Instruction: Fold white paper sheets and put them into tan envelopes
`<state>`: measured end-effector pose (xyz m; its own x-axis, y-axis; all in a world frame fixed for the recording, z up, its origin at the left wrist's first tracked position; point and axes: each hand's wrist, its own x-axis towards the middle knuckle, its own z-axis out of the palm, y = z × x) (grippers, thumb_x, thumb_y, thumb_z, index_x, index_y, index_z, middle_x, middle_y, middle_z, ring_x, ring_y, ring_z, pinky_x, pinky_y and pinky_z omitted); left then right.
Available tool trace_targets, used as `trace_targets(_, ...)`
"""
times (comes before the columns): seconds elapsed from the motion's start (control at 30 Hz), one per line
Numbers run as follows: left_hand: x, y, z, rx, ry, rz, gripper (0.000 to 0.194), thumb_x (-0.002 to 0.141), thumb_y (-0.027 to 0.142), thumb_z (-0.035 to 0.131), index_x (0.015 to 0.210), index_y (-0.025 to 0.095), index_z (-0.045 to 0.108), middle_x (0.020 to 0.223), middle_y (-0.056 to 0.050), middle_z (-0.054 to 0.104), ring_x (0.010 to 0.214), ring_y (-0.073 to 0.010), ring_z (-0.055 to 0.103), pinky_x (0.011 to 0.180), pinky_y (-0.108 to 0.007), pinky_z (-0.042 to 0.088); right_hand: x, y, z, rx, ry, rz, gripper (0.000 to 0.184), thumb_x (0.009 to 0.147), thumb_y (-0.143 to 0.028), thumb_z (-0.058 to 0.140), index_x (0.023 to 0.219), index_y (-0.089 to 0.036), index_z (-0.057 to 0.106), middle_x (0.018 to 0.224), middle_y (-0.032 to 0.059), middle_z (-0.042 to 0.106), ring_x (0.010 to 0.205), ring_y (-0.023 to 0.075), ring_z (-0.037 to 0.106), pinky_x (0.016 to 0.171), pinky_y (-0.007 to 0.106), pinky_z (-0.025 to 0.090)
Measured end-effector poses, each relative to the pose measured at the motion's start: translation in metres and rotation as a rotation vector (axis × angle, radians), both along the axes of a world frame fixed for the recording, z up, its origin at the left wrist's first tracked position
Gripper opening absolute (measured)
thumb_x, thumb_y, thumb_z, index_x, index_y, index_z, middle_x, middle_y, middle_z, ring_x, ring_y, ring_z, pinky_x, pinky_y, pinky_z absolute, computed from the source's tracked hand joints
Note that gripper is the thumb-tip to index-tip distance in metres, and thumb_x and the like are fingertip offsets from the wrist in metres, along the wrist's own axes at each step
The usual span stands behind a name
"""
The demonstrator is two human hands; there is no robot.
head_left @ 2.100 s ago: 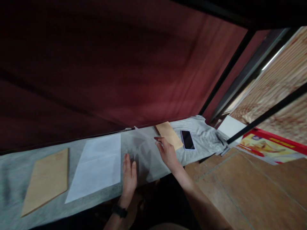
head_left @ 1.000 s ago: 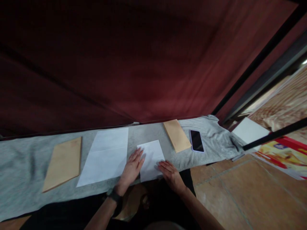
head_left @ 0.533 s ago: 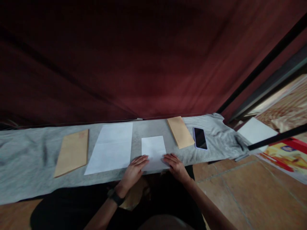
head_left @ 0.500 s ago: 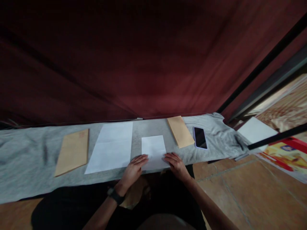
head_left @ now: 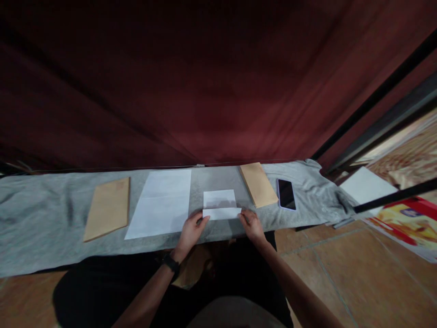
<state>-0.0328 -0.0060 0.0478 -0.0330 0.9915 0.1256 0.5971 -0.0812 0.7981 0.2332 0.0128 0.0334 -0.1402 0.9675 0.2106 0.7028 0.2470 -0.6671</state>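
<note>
A white sheet of paper (head_left: 220, 197) lies in front of me, its near part folded up and over toward the far side. My left hand (head_left: 191, 231) grips the left end of the folded edge between thumb and fingers. At the right end, my right hand (head_left: 253, 225) pinches the same flap. Left of it a larger white sheet (head_left: 160, 205) lies flat with a faint crease across it. Brown envelopes (head_left: 258, 184) lie just beyond my right hand, and another brown envelope stack (head_left: 107, 209) is farther left.
A grey cloth (head_left: 73, 193) covers the long narrow surface. A phone (head_left: 286, 194) with a dark screen lies right of the envelopes. Behind hangs a dark red curtain (head_left: 218, 105). A black metal bar (head_left: 392, 196) and a red-yellow box (head_left: 409, 223) are at the right.
The near part of the smaller sheet has been lifted and folded away from me. Both hands went from lying flat on the paper to pinching the fold's ends.
</note>
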Motion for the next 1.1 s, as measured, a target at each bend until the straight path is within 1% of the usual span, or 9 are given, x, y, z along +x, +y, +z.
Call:
trace_targets(0.07, 0.003, 0.003, 0.0, -0.021, -0.038, 0.079, 0.033, 0.092, 0.047, 0.052, 0.083, 0.021, 0.069, 0.083, -0.002, 0.074, 0.078, -0.018, 0.068, 0.072, -0.027, 0.052, -0.004, 0.003, 0.0, -0.021, -0.016, -0.005, 0.025, 0.099, -0.03, 0.047, 0.097, -0.02, 0.07, 0.098, 0.0074, 0.074, 0.095, 0.0224, 0.066, 0.092, 0.036, 0.047)
trace_targets(0.13, 0.005, 0.007, -0.001, -0.033, -0.01, 0.139, 0.033, 0.092, 0.047, 0.052, 0.081, 0.021, 0.068, 0.079, -0.001, 0.073, 0.072, -0.0168, 0.066, 0.068, -0.025, 0.049, -0.007, 0.006, 0.0, -0.037, -0.041, -0.023, 0.026, 0.1, -0.03, 0.046, 0.098, -0.02, 0.069, 0.096, 0.0069, 0.074, 0.095, 0.0222, 0.066, 0.092, 0.036, 0.044)
trace_targets(0.3, 0.012, 0.019, 0.002, -0.015, 0.171, 0.222, 0.029, 0.095, 0.04, 0.052, 0.082, 0.02, 0.068, 0.079, -0.003, 0.072, 0.07, -0.0167, 0.064, 0.066, -0.025, 0.044, -0.019, 0.015, 0.0, -0.04, -0.124, -0.112, 0.025, 0.1, -0.028, 0.045, 0.1, -0.02, 0.069, 0.092, 0.0055, 0.074, 0.092, 0.0214, 0.065, 0.091, 0.035, 0.037)
trace_targets(0.4, 0.015, 0.025, 0.007, -0.088, 0.286, 0.24, 0.029, 0.097, 0.039, 0.051, 0.085, 0.02, 0.069, 0.075, -0.003, 0.071, 0.066, -0.0168, 0.063, 0.06, -0.025, 0.039, -0.027, 0.021, 0.002, -0.032, -0.187, -0.165, 0.024, 0.1, -0.026, 0.046, 0.101, -0.02, 0.069, 0.093, 0.0058, 0.074, 0.091, 0.0219, 0.065, 0.089, 0.035, 0.035)
trace_targets(0.5, 0.018, 0.031, 0.012, -0.165, 0.387, 0.273, 0.03, 0.098, 0.041, 0.05, 0.089, 0.021, 0.071, 0.075, -0.004, 0.072, 0.067, -0.0181, 0.065, 0.057, -0.025, 0.035, -0.033, 0.025, 0.004, -0.02, -0.27, -0.208, 0.022, 0.1, -0.025, 0.047, 0.101, -0.02, 0.069, 0.094, 0.0069, 0.075, 0.091, 0.0234, 0.065, 0.088, 0.036, 0.034)
trace_targets(0.67, 0.023, 0.039, 0.016, -0.261, 0.536, 0.271, 0.035, 0.101, 0.043, 0.044, 0.101, 0.022, 0.071, 0.087, -0.008, 0.075, 0.076, -0.0218, 0.07, 0.062, -0.027, 0.04, -0.042, 0.032, 0.011, -0.032, -0.423, -0.213, 0.021, 0.1, -0.023, 0.047, 0.097, -0.019, 0.067, 0.09, 0.0098, 0.074, 0.087, 0.025, 0.066, 0.089, 0.04, 0.032)
trace_targets(0.8, 0.028, 0.045, 0.02, -0.313, 0.637, 0.258, 0.038, 0.102, 0.043, 0.039, 0.108, 0.021, 0.069, 0.092, -0.01, 0.076, 0.084, -0.0236, 0.072, 0.068, -0.028, 0.046, -0.047, 0.04, 0.017, -0.045, -0.514, -0.223, 0.02, 0.1, -0.024, 0.047, 0.098, -0.018, 0.065, 0.09, 0.0098, 0.074, 0.089, 0.0256, 0.066, 0.091, 0.041, 0.031)
trace_targets(0.93, 0.031, 0.051, 0.022, -0.338, 0.679, 0.275, 0.04, 0.102, 0.043, 0.036, 0.111, 0.02, 0.068, 0.092, -0.011, 0.076, 0.087, -0.0247, 0.073, 0.072, -0.03, 0.05, -0.048, 0.046, 0.019, -0.045, -0.573, -0.238, 0.019, 0.1, -0.027, 0.048, 0.098, -0.017, 0.064, 0.091, 0.0102, 0.074, 0.091, 0.0265, 0.067, 0.091, 0.042, 0.031)
trace_targets(1.1, 0.032, 0.056, 0.02, -0.324, 0.692, 0.301, 0.042, 0.102, 0.044, 0.035, 0.113, 0.02, 0.068, 0.09, -0.012, 0.076, 0.086, -0.0254, 0.074, 0.073, -0.031, 0.052, -0.048, 0.051, 0.017, -0.047, -0.591, -0.237, 0.023, 0.102, -0.029, 0.046, 0.098, -0.017, 0.065, 0.089, 0.011, 0.075, 0.088, 0.0256, 0.068, 0.089, 0.04, 0.032)
